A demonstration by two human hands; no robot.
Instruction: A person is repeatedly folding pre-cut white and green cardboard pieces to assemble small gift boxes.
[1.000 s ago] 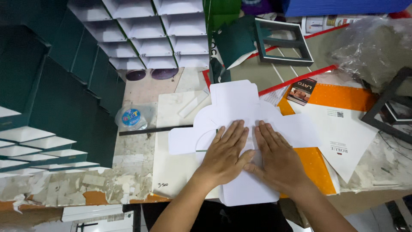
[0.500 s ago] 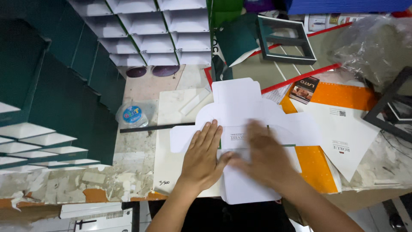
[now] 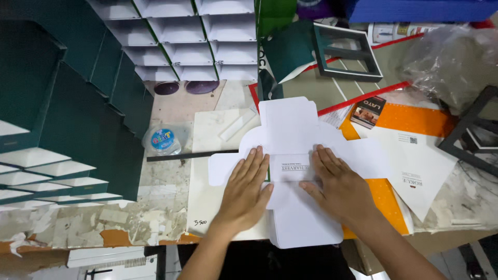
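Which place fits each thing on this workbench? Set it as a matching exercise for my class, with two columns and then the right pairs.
Things
1. flat white die-cut cardboard blank
2. small round clear plastic tub with a blue lid
3. small dark rectangular packet
4. crumpled clear plastic bag

Places
A. far right corner
B. on the orange sheet
C. under both hands
D. left of the blank, beside the green boxes

Pairs: 1-C, 2-D, 3-B, 4-A

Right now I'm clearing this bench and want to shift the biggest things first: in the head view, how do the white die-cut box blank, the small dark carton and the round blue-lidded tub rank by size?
1. White die-cut box blank, under both hands, by far the largest.
2. and 3. Round blue-lidded tub and small dark carton: too close in apparent size to rank.
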